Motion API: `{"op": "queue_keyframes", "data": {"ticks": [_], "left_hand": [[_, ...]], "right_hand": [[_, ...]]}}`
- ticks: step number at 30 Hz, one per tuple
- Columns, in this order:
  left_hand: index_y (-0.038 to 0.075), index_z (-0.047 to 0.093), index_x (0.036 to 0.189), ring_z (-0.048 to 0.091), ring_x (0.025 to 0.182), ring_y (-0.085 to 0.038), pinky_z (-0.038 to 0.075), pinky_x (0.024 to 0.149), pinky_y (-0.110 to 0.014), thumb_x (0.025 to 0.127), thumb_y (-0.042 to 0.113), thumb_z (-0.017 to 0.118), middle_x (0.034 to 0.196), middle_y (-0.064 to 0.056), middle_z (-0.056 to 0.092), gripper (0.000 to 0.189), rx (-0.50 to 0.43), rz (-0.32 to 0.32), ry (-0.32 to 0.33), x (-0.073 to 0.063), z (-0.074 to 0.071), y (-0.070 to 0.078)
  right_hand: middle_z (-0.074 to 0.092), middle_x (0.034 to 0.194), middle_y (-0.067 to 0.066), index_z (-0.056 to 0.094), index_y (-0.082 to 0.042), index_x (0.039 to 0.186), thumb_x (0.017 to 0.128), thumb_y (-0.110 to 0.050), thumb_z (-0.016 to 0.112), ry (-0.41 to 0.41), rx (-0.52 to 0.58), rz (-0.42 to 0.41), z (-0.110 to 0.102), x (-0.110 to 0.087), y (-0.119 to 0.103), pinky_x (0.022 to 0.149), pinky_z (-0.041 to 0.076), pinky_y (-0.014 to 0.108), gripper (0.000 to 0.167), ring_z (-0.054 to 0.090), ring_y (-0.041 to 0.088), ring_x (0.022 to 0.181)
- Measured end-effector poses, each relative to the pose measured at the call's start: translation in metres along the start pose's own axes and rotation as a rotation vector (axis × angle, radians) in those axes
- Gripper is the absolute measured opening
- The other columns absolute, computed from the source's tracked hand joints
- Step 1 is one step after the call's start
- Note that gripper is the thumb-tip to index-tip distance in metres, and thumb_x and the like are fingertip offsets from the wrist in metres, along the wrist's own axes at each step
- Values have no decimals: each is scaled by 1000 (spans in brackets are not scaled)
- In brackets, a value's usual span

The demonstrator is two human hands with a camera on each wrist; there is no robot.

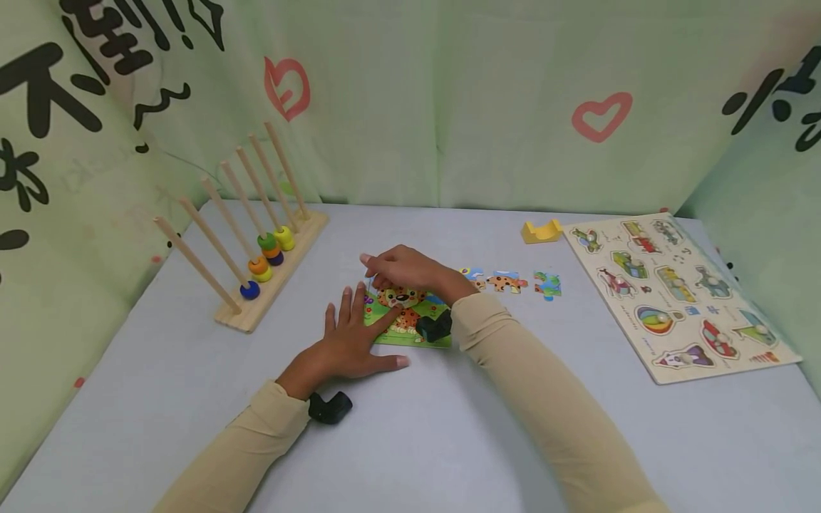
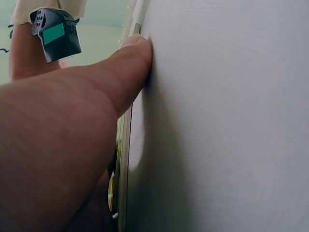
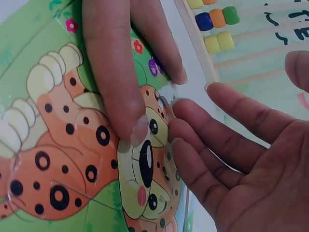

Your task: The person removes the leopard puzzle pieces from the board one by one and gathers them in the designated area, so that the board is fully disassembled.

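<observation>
A jigsaw puzzle [image 1: 388, 338] with a spotted orange cub on green lies flat on the table in the head view. My left hand [image 1: 349, 348] rests with fingers spread over its left side; in the right wrist view two of its fingers [image 3: 108, 72] press near the cub's nose. From above, my right hand [image 1: 410, 269] reaches across the puzzle's far edge. Its relaxed fingertips touch the rim by the cub's ear, with the thumb held apart. In the left wrist view the left thumb [image 2: 130, 63] lies alongside the puzzle's edge.
Several loose puzzle pieces [image 1: 507, 281] lie right of the right hand. A wooden peg stand [image 1: 272, 285] with coloured beads is on the left. On the right are a picture board [image 1: 641, 320] and a yellow curved block [image 1: 541, 231]. Green curtains [image 1: 442, 107] enclose the table.
</observation>
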State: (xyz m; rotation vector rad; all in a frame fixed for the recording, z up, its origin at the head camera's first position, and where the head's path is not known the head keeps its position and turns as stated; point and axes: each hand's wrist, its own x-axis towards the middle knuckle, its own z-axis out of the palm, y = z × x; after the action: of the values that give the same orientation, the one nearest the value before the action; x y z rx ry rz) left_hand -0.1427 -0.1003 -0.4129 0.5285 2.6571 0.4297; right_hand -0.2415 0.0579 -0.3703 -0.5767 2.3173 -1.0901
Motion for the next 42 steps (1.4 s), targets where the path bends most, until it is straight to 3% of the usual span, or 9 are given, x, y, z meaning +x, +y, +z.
{"op": "queue_keyframes", "data": {"ticks": [3, 9, 16, 26, 35, 42], "left_hand": [[34, 18, 156, -27, 139, -41, -11, 105, -66, 84, 75, 51, 156, -21, -23, 89, 1, 5, -2, 0, 0, 0], [34, 17, 156, -27, 139, -41, -10, 105, -66, 83, 75, 51, 156, -21, -23, 90, 6, 15, 2, 0, 0, 0], [33, 19, 156, -26, 139, -42, -9, 105, -67, 84, 74, 52, 157, -22, -21, 89, 6, 26, 2, -1, -2, 2], [34, 18, 156, -26, 139, -42, -9, 105, -67, 84, 74, 51, 156, -22, -22, 89, 7, 19, -1, -1, -3, 1], [35, 18, 156, -25, 139, -43, -9, 105, -67, 84, 74, 51, 156, -23, -22, 89, 8, 13, -3, -1, -2, 0], [35, 18, 156, -24, 140, -43, -8, 106, -66, 85, 73, 52, 156, -23, -21, 88, 12, 12, 5, -2, -2, 1]], "right_hand": [[69, 104, 6, 68, -5, 117, 102, -48, 41, 5, -13, -4, 1, 1, 1, 87, 48, 35, 53, 65, 16, 95], [68, 109, 6, 67, -3, 119, 101, -22, 54, -7, -50, -47, 0, 3, 2, 82, 50, 32, 29, 63, 17, 96], [70, 105, 5, 71, -2, 113, 96, -9, 55, -23, -104, -83, -2, 2, 4, 85, 49, 30, 23, 62, 16, 94], [71, 97, 6, 72, -2, 109, 96, -7, 60, -25, -107, -75, -2, 2, 8, 77, 49, 29, 18, 61, 15, 84], [71, 97, 4, 72, -3, 107, 96, -11, 62, -34, -115, -92, -3, 1, 6, 79, 49, 29, 17, 61, 15, 86], [70, 101, 2, 73, -6, 107, 97, -13, 61, 23, -107, -94, -9, -1, 10, 83, 48, 32, 18, 60, 15, 92]]}}
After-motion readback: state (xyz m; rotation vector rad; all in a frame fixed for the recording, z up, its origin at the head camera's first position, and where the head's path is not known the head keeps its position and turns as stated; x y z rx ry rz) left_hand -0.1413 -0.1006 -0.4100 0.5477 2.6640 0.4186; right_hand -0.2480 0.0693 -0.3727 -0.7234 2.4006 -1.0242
